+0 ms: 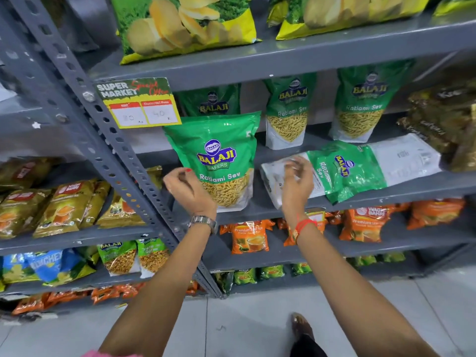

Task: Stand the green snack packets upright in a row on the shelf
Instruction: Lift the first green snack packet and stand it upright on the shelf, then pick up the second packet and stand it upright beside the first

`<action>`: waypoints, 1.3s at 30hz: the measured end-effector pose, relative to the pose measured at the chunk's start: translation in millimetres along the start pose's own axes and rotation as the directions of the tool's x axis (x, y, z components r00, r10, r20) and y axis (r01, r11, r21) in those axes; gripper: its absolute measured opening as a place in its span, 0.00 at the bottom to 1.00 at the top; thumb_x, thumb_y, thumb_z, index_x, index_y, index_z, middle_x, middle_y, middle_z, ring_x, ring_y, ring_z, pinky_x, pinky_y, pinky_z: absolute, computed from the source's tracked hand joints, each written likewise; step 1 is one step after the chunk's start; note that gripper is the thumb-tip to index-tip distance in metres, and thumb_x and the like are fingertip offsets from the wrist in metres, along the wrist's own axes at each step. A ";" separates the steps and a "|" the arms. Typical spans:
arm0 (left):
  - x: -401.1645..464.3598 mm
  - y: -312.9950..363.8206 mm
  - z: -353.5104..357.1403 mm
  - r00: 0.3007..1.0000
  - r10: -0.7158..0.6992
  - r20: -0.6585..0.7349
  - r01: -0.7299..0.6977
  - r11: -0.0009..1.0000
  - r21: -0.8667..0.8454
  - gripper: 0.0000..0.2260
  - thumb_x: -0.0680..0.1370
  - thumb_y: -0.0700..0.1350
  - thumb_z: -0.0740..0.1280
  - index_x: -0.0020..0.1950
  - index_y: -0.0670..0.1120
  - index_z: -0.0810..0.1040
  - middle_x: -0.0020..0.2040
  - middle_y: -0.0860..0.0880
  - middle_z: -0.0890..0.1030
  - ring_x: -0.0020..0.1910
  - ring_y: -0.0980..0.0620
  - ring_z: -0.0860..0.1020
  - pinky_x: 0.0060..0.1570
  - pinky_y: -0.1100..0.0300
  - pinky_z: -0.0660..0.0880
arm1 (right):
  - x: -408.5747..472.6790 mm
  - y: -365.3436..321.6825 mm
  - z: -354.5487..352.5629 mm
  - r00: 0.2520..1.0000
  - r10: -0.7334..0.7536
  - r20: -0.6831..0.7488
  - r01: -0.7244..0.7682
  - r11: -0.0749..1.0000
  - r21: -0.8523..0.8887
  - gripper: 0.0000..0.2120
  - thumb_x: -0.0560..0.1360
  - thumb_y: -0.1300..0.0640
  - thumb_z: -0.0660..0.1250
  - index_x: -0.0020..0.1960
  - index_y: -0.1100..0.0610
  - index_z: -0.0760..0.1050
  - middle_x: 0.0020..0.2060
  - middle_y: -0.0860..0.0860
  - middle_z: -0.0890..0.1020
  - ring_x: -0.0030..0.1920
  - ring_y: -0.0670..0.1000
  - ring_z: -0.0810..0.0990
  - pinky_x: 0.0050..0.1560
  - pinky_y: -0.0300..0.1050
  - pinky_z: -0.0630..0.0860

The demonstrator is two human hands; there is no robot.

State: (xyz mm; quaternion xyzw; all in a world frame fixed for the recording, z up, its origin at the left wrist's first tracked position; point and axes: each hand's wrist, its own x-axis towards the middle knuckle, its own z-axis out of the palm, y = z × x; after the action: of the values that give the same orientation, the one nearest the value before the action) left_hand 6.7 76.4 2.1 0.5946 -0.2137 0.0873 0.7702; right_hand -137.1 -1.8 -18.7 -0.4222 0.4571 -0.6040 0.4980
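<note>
A person restocks a grey shelf (257, 211) of green snack packets, both hands raised to the middle tier. The left hand (189, 191) hovers at about 8 o'clock of the front packet (219, 161), which stands upright near the shelf's front edge; its fingers curl loosely and close on nothing, just beside or brushing the packet's lower left side. The right hand (297, 182) reaches to the white bottom end of a flat packet (347, 168) lying on its side at 3 o'clock of the upright one. That hand is blurred, so whether its grip has closed on the packet cannot be told. Three more packets stand at the back: one (211, 101) at 12 o'clock behind the front packet, a second (288, 112) and a third (360, 104) toward 2 o'clock.

The step in hand looks like raising the flat packet. Done well, the right hand would pinch the base, swing the top up, then set the gusset square on the shelf beside the upright packet, label forward. The left hand can steady the neighbour so it does not tip.
</note>
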 end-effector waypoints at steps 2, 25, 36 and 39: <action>-22.5 7.6 12.9 0.980 0.162 0.114 -0.169 0.984 0.050 0.04 0.71 0.41 0.58 0.42 0.42 0.72 0.39 0.41 0.70 0.38 0.40 0.70 0.38 0.50 0.68 | 9.7 2.1 -22.3 0.958 -0.006 -0.288 -0.005 0.999 -0.038 0.10 0.73 0.67 0.61 0.54 0.63 0.74 0.42 0.51 0.76 0.44 0.44 0.76 0.40 0.25 0.69; -68.3 -47.5 249.7 0.162 -0.769 0.618 -0.131 0.604 0.786 0.25 0.78 0.55 0.56 0.69 0.42 0.63 0.62 0.37 0.72 0.62 0.44 0.72 0.62 0.57 0.68 | 93.3 47.2 -72.7 0.770 0.477 -0.423 -0.467 0.874 0.136 0.18 0.77 0.58 0.62 0.63 0.63 0.65 0.42 0.52 0.73 0.45 0.53 0.72 0.47 0.45 0.68; -60.1 -52.8 248.2 0.269 -0.767 0.583 0.228 0.639 0.735 0.07 0.75 0.46 0.64 0.44 0.42 0.72 0.39 0.44 0.75 0.29 0.52 0.69 0.30 0.62 0.66 | 135.0 40.2 -81.6 0.796 0.486 -0.360 -0.458 0.873 0.166 0.19 0.75 0.60 0.65 0.64 0.65 0.69 0.61 0.61 0.76 0.54 0.52 0.74 0.58 0.43 0.69; -56.1 -53.2 241.5 0.293 -0.753 0.589 0.347 0.658 0.668 0.07 0.75 0.42 0.64 0.38 0.44 0.73 0.34 0.45 0.75 0.31 0.51 0.71 0.32 0.62 0.69 | 145.6 31.8 -81.4 0.826 0.470 -0.311 -0.416 0.881 0.227 0.19 0.74 0.63 0.65 0.64 0.65 0.69 0.61 0.60 0.76 0.59 0.54 0.75 0.61 0.43 0.70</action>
State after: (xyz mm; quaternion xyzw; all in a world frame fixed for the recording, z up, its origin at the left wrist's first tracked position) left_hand -77.1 -161.9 -20.2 0.7422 -0.3037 -0.4437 0.4000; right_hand -230.3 -137.5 -60.1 -0.1492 0.5789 -0.5701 0.5636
